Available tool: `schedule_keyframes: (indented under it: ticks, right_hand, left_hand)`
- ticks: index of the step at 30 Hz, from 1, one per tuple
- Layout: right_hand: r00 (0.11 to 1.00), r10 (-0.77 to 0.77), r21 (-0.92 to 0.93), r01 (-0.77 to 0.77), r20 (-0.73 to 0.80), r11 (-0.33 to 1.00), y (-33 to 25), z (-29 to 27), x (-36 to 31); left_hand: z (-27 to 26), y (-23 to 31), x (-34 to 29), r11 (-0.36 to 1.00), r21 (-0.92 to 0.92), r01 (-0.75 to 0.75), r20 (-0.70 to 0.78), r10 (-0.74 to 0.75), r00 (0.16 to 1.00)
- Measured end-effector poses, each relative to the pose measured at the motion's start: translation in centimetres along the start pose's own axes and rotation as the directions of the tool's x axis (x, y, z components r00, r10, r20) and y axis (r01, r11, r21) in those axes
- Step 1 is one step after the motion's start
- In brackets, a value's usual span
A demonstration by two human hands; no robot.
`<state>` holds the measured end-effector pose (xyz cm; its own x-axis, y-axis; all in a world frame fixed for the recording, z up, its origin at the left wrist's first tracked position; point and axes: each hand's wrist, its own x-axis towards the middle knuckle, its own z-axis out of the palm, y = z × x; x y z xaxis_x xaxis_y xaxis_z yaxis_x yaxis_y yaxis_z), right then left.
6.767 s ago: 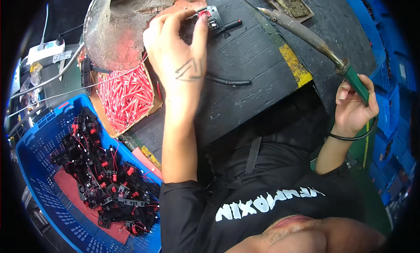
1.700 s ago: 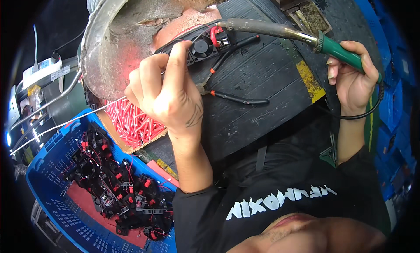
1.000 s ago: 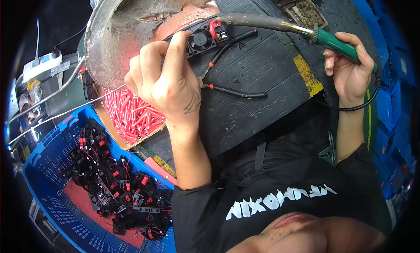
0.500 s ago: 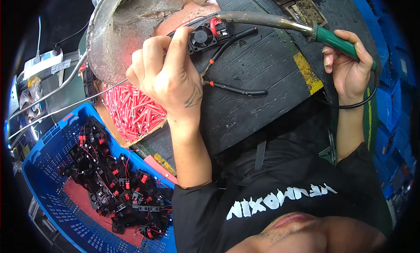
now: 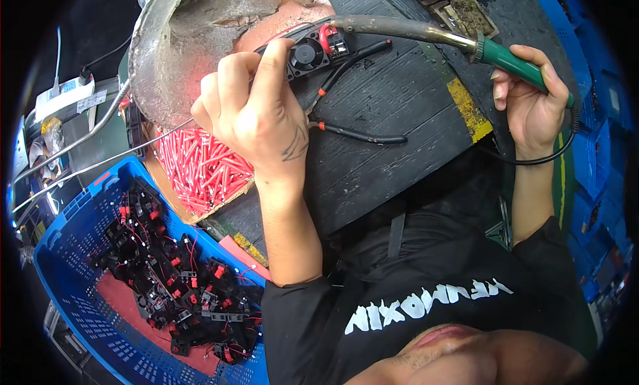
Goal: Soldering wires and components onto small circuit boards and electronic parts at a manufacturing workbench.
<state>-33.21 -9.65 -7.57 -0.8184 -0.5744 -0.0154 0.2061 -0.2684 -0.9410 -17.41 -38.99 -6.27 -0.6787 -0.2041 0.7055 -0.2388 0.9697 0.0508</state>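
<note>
My left hand [image 5: 256,112] is closed on a small black fan module [image 5: 308,55] that has a round fan and a red wire loop at its right end. Some of the module lies hidden behind my fingers. In my right hand [image 5: 536,95] is the green handle of a soldering iron [image 5: 413,31]. The iron's long metal shaft reaches left, and its end is at the upper edge of the module, by the red wire; whether it touches I cannot tell. Black-handled pliers [image 5: 359,133] with red bands lie just below the module, their head hidden by my left hand.
A box of short red tubes [image 5: 200,165] stands left of my left forearm. Below it, a blue basket [image 5: 80,318] holds many black fan modules with red wires. A grey metal duct [image 5: 160,59] rises at the upper left. Blue crates [image 5: 602,159] line the right side.
</note>
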Motion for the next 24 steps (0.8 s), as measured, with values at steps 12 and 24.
schedule_keyframes:
  ticks: [12, 24]
  right_hand:
    - [0.999, -0.006, -0.022, 0.005, -0.032, 1.0, 0.26, 0.09, 0.15]
    - [1.0, 0.008, -0.035, -0.008, 0.001, 0.999, 0.19, -0.22, 0.3]
  left_hand:
    - [0.25, 0.04, -0.03, 1.0, 0.013, -0.002, -0.012, 0.002, 1.0]
    - [0.37, -0.06, -0.19, 1.0, 0.002, -0.023, -0.016, 0.023, 1.0]
